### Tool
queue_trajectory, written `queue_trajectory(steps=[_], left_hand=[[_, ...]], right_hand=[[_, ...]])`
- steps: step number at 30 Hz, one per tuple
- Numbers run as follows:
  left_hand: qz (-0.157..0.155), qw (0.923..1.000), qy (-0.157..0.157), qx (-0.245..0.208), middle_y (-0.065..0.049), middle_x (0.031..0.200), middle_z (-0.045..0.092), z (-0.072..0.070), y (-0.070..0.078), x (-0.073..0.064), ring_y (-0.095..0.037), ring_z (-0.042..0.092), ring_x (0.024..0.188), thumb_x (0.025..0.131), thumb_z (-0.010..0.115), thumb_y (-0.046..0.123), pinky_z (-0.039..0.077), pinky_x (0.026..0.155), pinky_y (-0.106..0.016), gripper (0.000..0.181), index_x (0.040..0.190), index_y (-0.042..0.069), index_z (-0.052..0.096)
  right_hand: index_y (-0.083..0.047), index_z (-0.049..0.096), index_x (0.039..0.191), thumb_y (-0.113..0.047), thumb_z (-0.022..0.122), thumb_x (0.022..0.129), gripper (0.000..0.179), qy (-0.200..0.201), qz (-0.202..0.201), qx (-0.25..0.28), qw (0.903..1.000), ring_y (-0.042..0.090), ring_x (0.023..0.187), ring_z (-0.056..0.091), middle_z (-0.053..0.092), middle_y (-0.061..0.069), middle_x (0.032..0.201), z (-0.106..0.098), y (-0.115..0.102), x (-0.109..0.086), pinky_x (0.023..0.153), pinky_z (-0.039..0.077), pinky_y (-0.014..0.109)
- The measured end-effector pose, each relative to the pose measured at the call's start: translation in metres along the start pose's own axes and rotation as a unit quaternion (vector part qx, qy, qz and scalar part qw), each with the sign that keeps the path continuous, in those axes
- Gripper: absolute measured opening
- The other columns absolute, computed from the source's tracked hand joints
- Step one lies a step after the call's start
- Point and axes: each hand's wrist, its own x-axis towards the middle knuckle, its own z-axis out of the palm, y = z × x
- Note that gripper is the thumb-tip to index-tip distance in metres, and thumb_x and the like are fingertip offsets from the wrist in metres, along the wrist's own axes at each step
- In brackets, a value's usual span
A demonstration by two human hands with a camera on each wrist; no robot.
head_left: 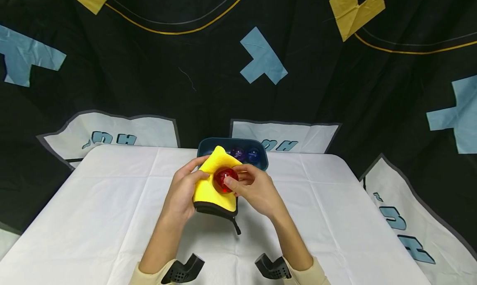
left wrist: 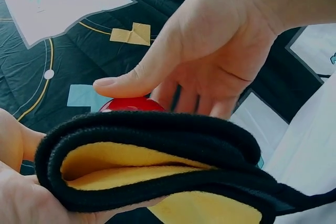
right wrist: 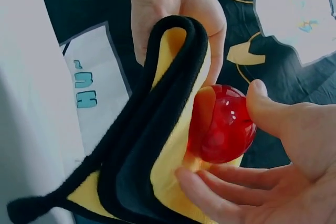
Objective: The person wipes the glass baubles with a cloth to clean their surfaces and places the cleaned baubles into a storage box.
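A clear red ball (head_left: 225, 180) is pinched between the thumb and fingers of my right hand (head_left: 257, 188). It rests against a folded yellow cloth (head_left: 208, 194) with a black border. My left hand (head_left: 181, 192) grips that cloth by its left side, thumb in front. In the right wrist view the red ball (right wrist: 226, 124) touches the yellow face of the cloth. The left wrist view looks at the cloth's folded black edge (left wrist: 157, 124), which hides most of the ball (left wrist: 131, 104).
Behind the cloth stands a dark blue bin (head_left: 263, 159), partly covered by it. Inside lie a purple ball (head_left: 238, 154) and a blue ball (head_left: 253, 154). A white cloth covers the table (head_left: 112, 219). A black printed curtain (head_left: 167, 78) hangs at the back.
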Motion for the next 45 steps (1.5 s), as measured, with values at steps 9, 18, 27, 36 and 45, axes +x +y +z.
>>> queue_trajectory(steps=[9,18,27,36,45], left_hand=[[-0.004,1.0,-0.004,0.005,-0.012,0.149,0.039,0.002,-0.002,0.0,-0.032,0.047,0.126,0.095,0.053,0.011,0.058,0.094,-0.038,0.049,0.143,0.022,0.055],[-0.004,0.9999,0.005,0.009,-0.01,0.15,0.038,0.003,-0.002,-0.002,-0.031,0.046,0.127,0.094,0.056,0.013,0.057,0.096,-0.039,0.05,0.143,0.024,0.055],[-0.008,0.9999,0.009,0.007,-0.007,0.15,0.039,0.004,-0.003,-0.002,-0.031,0.046,0.128,0.094,0.058,0.013,0.056,0.097,-0.04,0.05,0.142,0.026,0.056],[-0.005,0.9998,0.015,0.012,-0.01,0.15,0.039,0.005,-0.002,-0.001,-0.03,0.046,0.126,0.094,0.056,0.012,0.057,0.095,-0.037,0.049,0.142,0.024,0.057],[-0.005,0.9998,0.012,0.012,-0.01,0.149,0.04,0.005,-0.002,-0.001,-0.031,0.045,0.125,0.093,0.054,0.01,0.057,0.094,-0.036,0.049,0.141,0.022,0.058]], right_hand=[[-0.023,0.071,0.125,-0.02,0.075,0.091,0.034,0.025,-0.08,0.034,0.9959,0.028,0.112,0.065,0.067,0.001,0.13,0.0,-0.003,-0.007,0.087,0.06,0.039],[-0.017,0.063,0.138,-0.003,0.081,0.081,0.061,-0.058,-0.063,0.054,0.9949,0.034,0.126,0.059,0.057,0.005,0.144,-0.009,-0.008,-0.009,0.097,0.056,0.042],[-0.021,0.07,0.13,0.002,0.083,0.076,0.061,-0.013,-0.047,0.028,0.9984,0.029,0.112,0.065,0.066,0.002,0.133,-0.007,-0.005,-0.007,0.091,0.06,0.038],[-0.02,0.069,0.129,-0.007,0.085,0.076,0.058,0.0,-0.015,0.054,0.9984,0.026,0.106,0.069,0.07,0.004,0.125,-0.005,0.0,-0.002,0.084,0.062,0.04],[-0.005,0.063,0.128,-0.024,0.079,0.087,0.048,-0.016,0.027,0.037,0.9988,0.021,0.078,0.073,0.073,0.014,0.104,-0.005,-0.005,-0.003,0.073,0.063,0.037]])
